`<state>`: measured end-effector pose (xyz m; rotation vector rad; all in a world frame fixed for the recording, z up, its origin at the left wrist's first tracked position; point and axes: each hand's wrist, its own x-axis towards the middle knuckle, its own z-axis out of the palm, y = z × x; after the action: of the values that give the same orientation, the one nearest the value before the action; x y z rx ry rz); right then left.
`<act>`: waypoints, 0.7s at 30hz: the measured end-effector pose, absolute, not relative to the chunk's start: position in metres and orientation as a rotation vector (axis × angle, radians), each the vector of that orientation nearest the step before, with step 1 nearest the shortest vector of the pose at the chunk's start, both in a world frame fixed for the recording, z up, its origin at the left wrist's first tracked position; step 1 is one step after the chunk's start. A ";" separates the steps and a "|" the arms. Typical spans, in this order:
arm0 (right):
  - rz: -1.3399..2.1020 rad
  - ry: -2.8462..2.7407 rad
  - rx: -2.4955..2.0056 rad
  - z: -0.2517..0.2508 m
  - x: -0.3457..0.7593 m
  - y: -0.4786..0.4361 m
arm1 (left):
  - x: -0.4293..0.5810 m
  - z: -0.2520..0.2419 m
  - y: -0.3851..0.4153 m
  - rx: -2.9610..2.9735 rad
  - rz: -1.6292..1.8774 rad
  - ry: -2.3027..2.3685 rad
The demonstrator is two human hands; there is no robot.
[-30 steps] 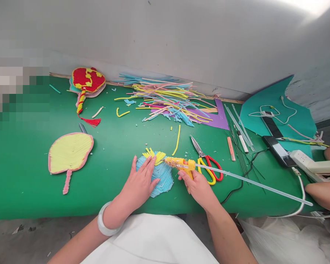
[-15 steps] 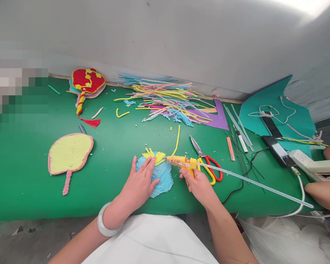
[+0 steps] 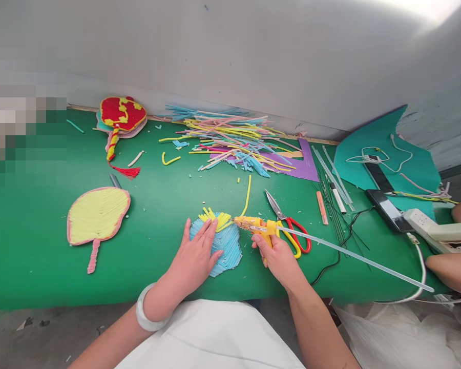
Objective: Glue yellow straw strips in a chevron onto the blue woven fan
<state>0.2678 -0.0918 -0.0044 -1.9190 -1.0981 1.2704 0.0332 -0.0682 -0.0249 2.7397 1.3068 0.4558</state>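
My left hand (image 3: 197, 256) lies flat with fingers spread over a blue panel (image 3: 226, 251) made of rows of pipe cleaners. Short yellow pipe cleaner pieces (image 3: 223, 220) fan out along the panel's upper edge, partly under my fingertips. Wrapped round the handle of a yellow hot glue gun (image 3: 255, 224), my right hand (image 3: 278, 256) keeps its nozzle at the right end of the yellow pieces. A long clear glue stick (image 3: 353, 258) sticks out of the gun's back. One longer yellow pipe cleaner (image 3: 248, 197) curves up near the nozzle.
Scissors (image 3: 288, 218) lie just beyond the glue gun. A yellow leaf-shaped fan (image 3: 98, 215) rests at left, a red fan (image 3: 123, 115) behind it. Loose pipe cleaners (image 3: 230, 133) pile at the back. At right are a power strip (image 3: 420, 223), cables and another person's arm (image 3: 451, 271).
The glue gun and my right hand have shifted very slightly right, and the glue stick's far end has dipped a little left. My left hand stays on the blue panel.
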 end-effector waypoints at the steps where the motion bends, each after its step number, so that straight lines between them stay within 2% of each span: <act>1: 1.272 -1.089 -1.912 -0.005 0.268 -0.092 | 0.033 -0.025 -0.068 2.736 0.453 1.310; 21: 1.238 -1.070 -1.913 -0.009 0.270 -0.089 | 0.034 -0.024 -0.069 2.727 0.439 1.327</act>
<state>0.2701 -0.0886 -0.0090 -1.9126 -1.0703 1.2380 0.0336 -0.0688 -0.0242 2.7265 1.3272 0.4387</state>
